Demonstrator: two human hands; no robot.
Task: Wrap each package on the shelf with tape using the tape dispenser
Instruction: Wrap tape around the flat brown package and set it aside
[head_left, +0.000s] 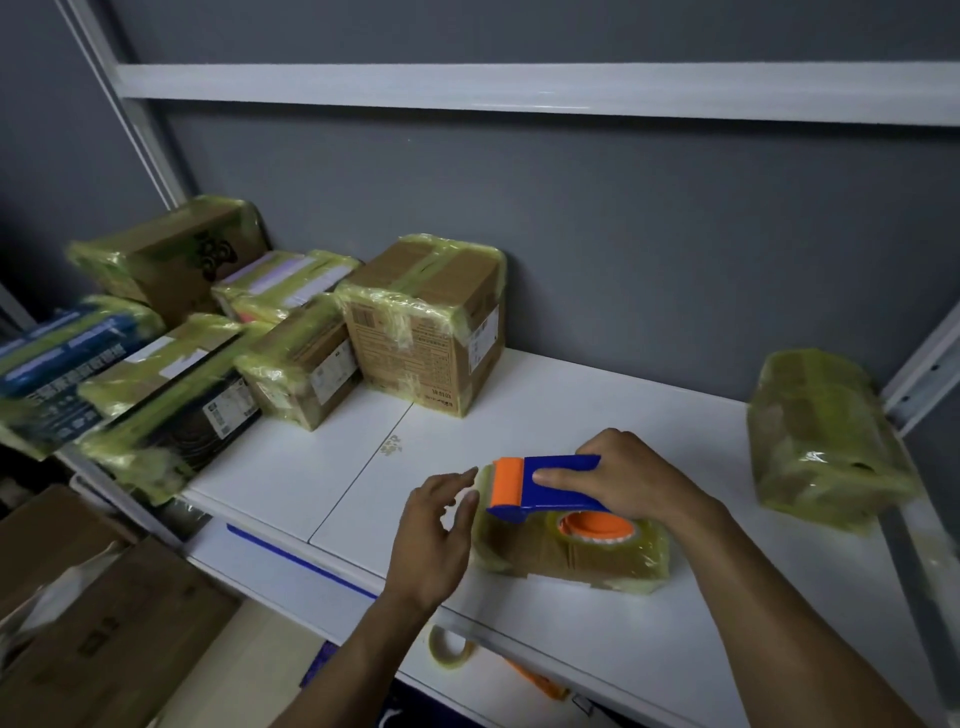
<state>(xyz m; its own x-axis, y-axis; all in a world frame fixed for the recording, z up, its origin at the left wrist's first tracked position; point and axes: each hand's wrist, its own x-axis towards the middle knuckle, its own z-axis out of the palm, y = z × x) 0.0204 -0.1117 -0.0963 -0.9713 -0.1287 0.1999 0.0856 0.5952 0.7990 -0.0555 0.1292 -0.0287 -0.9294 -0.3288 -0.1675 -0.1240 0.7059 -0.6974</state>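
A small flat cardboard package (566, 556), covered in yellowish tape, lies on the white shelf (649, 639) near its front edge. On top of it sits the blue tape dispenser (550, 486) with an orange roller and an orange-cored tape roll. My right hand (618, 475) grips the dispenser's blue handle from the right, thumb along its side. My left hand (434, 540) hovers just left of the package with fingers relaxed and spread, holding nothing; its fingertips are close to the package's left end.
Several taped boxes are stacked at the shelf's back left, the tallest (426, 322) against the grey wall. Another taped package (826, 441) stands at the right by the shelf post. A loose tape ring (449, 649) hangs below the front edge. Cardboard boxes (104, 623) sit lower left.
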